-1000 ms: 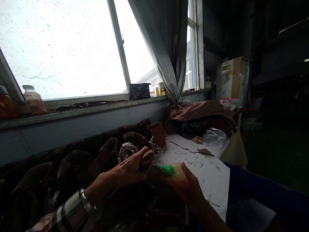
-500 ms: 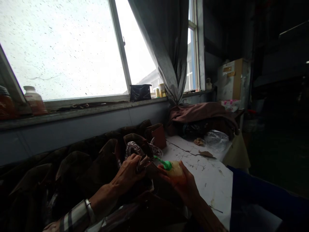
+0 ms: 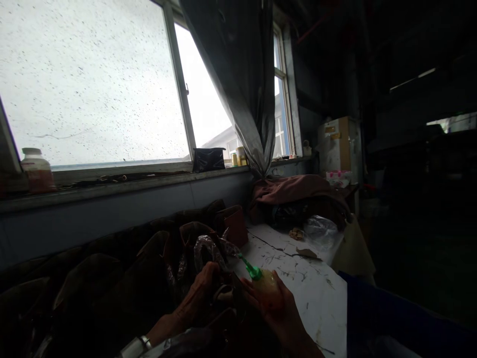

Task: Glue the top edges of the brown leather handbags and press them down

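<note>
My right hand point(image 3: 285, 311) is wrapped round a squeeze bottle point(image 3: 269, 287) with a green nozzle cap and yellowish-orange contents. The nozzle tilts up and to the left, above the edge of a dark bag point(image 3: 233, 288). The fingers of my left hand point(image 3: 199, 288) close on this bag's upper edge, close to a strap loop point(image 3: 223, 294). Deep shadow hides most of the bag's body. Just behind my left hand arches a plastic-wrapped handle point(image 3: 204, 243). Whether the nozzle touches the bag, I cannot tell.
Several dark bags point(image 3: 93, 278) stand in a row below the windowsill point(image 3: 149, 183). On the white tabletop point(image 3: 316, 293) lie a clear plastic bag point(image 3: 320, 231) and scraps. A brown cloth point(image 3: 294, 189) covers a heap at the back. A jar point(image 3: 37, 169) stands on the sill.
The view has shifted, so the window and table sit lower and further left. My left hand has moved slightly down against the bag. Both hands keep their hold.
</note>
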`<state>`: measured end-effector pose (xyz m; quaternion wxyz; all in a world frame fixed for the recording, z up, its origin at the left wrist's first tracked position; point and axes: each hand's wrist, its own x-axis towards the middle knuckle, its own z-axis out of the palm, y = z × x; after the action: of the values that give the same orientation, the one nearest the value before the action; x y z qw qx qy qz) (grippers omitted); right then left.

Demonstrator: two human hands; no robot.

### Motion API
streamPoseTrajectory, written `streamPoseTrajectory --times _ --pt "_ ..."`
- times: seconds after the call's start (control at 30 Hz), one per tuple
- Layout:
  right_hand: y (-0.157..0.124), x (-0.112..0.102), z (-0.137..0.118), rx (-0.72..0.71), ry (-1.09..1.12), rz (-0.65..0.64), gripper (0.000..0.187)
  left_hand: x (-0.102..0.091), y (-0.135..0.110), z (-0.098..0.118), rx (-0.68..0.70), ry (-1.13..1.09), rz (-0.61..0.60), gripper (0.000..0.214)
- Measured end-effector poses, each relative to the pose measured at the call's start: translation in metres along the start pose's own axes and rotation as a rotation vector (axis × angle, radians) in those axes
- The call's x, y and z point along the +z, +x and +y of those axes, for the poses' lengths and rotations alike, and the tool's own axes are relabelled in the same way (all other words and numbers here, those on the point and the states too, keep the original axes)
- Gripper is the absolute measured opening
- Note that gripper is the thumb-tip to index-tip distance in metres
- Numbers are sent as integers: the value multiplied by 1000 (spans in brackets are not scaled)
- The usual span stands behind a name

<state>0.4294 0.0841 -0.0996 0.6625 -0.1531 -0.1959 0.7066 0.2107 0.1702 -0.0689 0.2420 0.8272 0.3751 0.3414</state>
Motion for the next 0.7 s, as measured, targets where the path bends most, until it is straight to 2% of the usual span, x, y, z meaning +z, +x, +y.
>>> streamPoseTrajectory --times 0.07,0.13,0.27,0.37,0.47,0.6,0.7 --pt "-1 -2 0 14 26 10 47 8 1 -2 -18 15 55 38" --pt "-2 -2 1 27 51 18 49 14 2 -6 -6 33 89 31" --pt "-1 -2 2 46 84 36 46 10 5 -16 90 55 49 23" --pt "1 -2 2 36 111 45 42 -3 6 -19 171 52 -24 34" --pt "1 2 1 22 132 49 40 -18 2 -12 212 54 -72 37" --pt "-9 17 -1 17 144 38 38 -41 -15 10 226 76 -94 40" --pt "-29 28 6 7 154 18 39 -65 -30 33 191 140 -102 39"
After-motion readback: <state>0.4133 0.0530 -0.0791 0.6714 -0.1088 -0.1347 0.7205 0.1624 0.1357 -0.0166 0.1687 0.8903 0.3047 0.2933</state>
